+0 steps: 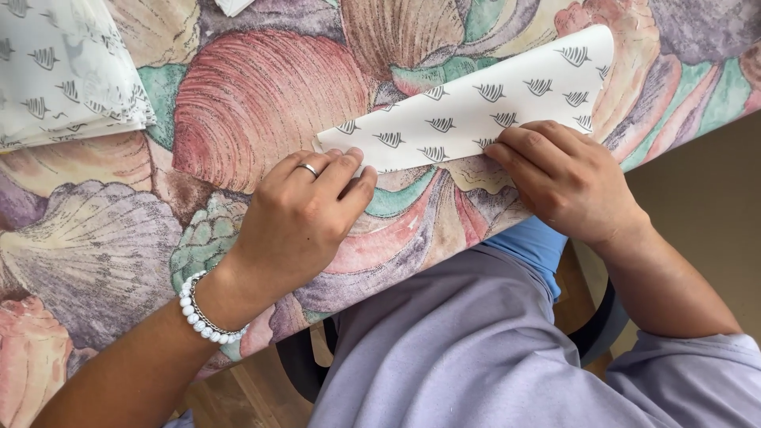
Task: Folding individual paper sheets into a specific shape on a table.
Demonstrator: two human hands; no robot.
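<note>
White paper sheet printed with small grey shell motifs (476, 111) lies folded over on the shell-patterned worktop (238, 103), near its front edge. Left hand (305, 210) and right hand (567, 178) press flat, fingers together, along the lower fold. Crease apparently begun, probably not yet sharpened; far edge curls up. More matching paper (63, 71) lies at upper left, untouched.

two hands (293, 214), one folded patterned paper (476, 107), one paper stack (63, 71), one ring (307, 168), one bracelet (202, 317).
</note>
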